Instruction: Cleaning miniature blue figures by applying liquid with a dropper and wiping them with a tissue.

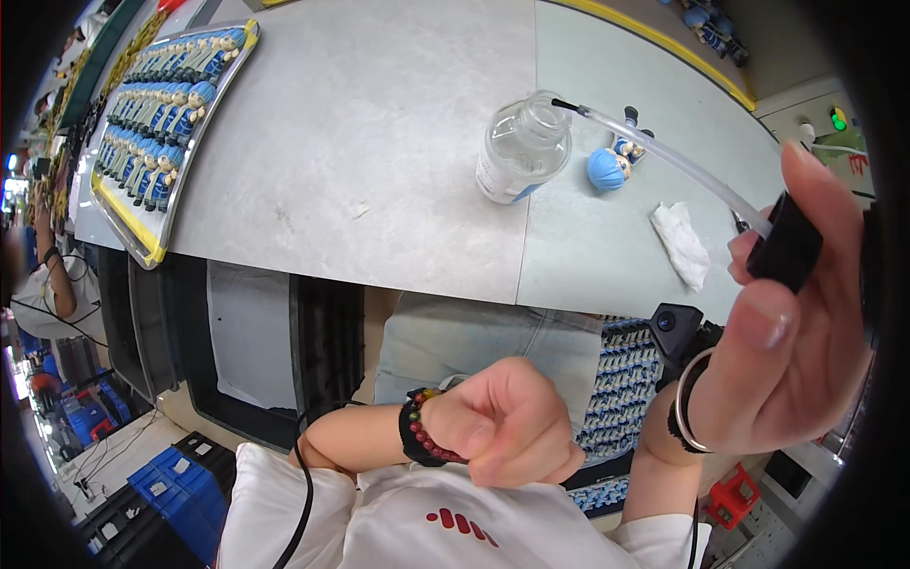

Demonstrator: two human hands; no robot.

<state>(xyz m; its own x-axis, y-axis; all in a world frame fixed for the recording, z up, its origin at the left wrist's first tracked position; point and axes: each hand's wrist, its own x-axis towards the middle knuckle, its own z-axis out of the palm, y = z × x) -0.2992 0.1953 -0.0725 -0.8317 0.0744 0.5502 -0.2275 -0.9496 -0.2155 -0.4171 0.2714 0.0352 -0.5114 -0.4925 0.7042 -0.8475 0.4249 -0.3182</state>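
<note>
Between the thumb and fingers of my right hand (806, 332) is the black cap of a brush (701, 177) with a long pale, translucent stem. Its dark tip is at the mouth of a clear glass bottle (521, 156), which stands uncapped on the table. My left hand (507, 417) is curled into a fist in front of my chest, and whatever it may hold is hidden. Just right of the bottle lies a small figurine (609, 169) with blue hair and blue clothes. A crumpled white tissue (681, 245) rests nearer to my right hand.
On the left of the grey table (379, 123) stands a tray (156, 248) with rows of similar figurines. More rows of figurines (621, 389) lie below the table edge, near a small black camera (675, 327). A dark crate (327, 332) sits below left. Another person's arm (59, 275) shows far left.
</note>
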